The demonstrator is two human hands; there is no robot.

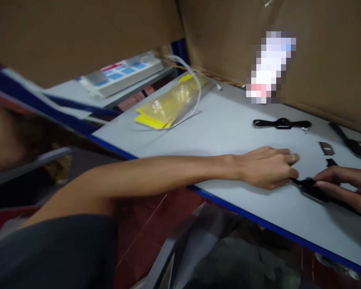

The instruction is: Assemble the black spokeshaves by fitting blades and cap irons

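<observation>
On the pale tabletop [222, 132], a black strap-like device [314, 190] lies between both hands at the right. My left hand [269, 166], a ring on one finger, is closed at the device's left end, its fingertips curled around the tip. From the right edge my right hand [349, 186] pinches the device's upper side between thumb and finger. Just above lies a small dark flat piece [327, 148]. Farther back rests a black watch-like item with a strap [283, 123], and another dark strap [349, 140] sits at the far right.
A clear bag with yellow sheets [168, 104] and a white cable [198, 94] lie at the back left. Beyond them is a white power strip [126, 74] on a lower shelf. Brown cardboard [327, 60] walls the back, with a pixelated upright panel [270, 66] before it.
</observation>
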